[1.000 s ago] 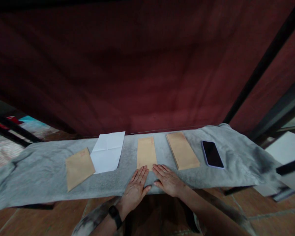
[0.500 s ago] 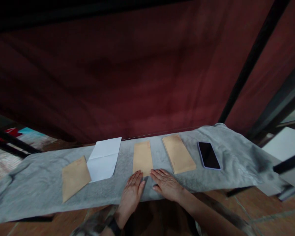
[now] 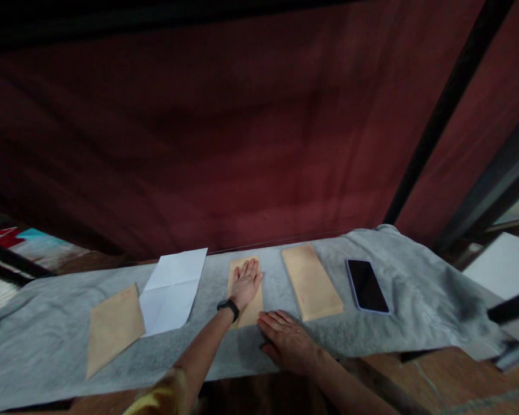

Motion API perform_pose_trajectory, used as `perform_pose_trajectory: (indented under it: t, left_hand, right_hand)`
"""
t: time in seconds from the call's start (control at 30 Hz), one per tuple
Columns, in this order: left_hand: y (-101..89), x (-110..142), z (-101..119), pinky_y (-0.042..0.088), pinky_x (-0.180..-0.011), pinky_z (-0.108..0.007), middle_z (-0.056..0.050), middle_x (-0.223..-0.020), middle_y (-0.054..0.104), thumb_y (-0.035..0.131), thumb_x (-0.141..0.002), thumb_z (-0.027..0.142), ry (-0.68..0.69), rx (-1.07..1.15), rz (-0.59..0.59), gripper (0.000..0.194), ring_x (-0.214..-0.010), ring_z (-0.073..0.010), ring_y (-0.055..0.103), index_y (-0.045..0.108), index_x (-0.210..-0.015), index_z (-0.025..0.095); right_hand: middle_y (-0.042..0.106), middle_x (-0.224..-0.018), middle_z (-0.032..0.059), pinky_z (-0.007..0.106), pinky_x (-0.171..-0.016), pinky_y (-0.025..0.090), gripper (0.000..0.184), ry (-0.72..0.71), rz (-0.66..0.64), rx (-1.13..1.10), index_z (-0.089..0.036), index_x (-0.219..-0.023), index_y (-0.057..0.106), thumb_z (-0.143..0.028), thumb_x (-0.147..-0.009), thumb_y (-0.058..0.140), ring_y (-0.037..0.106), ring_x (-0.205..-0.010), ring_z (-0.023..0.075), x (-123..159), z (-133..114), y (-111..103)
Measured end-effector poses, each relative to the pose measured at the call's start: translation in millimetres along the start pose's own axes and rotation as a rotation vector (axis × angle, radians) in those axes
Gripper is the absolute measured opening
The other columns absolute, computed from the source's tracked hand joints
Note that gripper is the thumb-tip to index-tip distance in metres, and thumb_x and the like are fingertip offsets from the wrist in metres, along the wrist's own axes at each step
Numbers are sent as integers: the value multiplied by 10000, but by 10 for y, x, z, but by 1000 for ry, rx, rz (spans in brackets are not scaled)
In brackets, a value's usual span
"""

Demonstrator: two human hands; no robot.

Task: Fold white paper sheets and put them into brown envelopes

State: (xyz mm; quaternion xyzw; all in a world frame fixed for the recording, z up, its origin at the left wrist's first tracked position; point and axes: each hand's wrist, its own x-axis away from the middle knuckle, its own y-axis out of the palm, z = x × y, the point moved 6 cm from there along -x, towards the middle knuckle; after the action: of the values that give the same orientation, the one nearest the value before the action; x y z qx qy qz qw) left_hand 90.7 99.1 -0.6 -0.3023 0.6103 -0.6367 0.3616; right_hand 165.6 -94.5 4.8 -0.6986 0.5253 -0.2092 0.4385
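Observation:
My left hand lies flat and open on the middle brown envelope, fingers pointing away from me; a black watch sits on that wrist. Just to the right of the envelope's near end, my right hand rests palm down on the grey cloth, fingers spread and holding nothing. A second brown envelope lies right of the middle one. A white folded sheet and a third brown envelope lie to the left.
A dark phone lies face up on the cloth at the right. A dark red curtain hangs close behind the table. Black poles cross at the right, and a white board sits at the far right.
My left hand has slid forward from the cloth's near edge onto the middle envelope. My right hand has stayed near the front edge. The view has shifted a little.

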Motion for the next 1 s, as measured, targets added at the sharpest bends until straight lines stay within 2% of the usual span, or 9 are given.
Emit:
perform_pose_trajectory:
  t: [0.13,0.27,0.47,0.73,0.83,1.0]
  left_hand:
    - [48,-177,-25,137,-1216,-594,-109,-1640,314,198,-1038,477,-22,21,23,629,-1540,-306,205,294,-1590,191]
    - [51,-77,9,139,-1219,-584,-100,-1636,328,204,-1040,472,12,38,40,616,-1538,-306,211,311,-1585,204]
    - [16,457,90,197,-1234,-502,-42,-1623,370,250,-1052,433,119,52,32,552,-1529,-240,254,344,-1569,266]
    - [-58,1329,117,275,-1224,-491,-36,-1612,387,313,-1061,435,217,54,67,537,-1517,-222,288,320,-1573,275]
    - [-116,1534,108,360,-1193,-454,-54,-1564,464,366,-1048,392,213,54,101,508,-1470,-215,388,407,-1535,254]
    - [-210,1725,102,467,-1127,-418,-82,-1460,585,406,-1022,316,186,87,154,444,-1377,-222,518,559,-1424,206]
  right_hand:
    - [440,-1577,83,416,-1241,270,559,-8,-27,-15,-190,-1513,446,-442,-1018,501,416,-1441,247,-6,-17,-43]
    - [443,-1576,80,423,-1243,264,559,6,-35,-27,-197,-1511,449,-429,-1007,522,403,-1449,253,-16,-14,-54]
    - [446,-1574,63,449,-1257,214,538,24,-45,-10,-209,-1505,464,-430,-1016,506,382,-1462,244,-5,2,-27]
    - [420,-1590,63,442,-1259,194,548,40,-73,-14,-198,-1526,434,-383,-1013,495,344,-1481,234,-4,21,-23]
    - [411,-1595,53,443,-1254,210,522,43,-82,-13,-208,-1507,465,-361,-1009,499,346,-1480,233,-14,34,-35]
    - [416,-1591,53,468,-1242,238,513,47,-81,12,-229,-1501,477,-337,-1000,505,363,-1472,242,-15,33,-58]
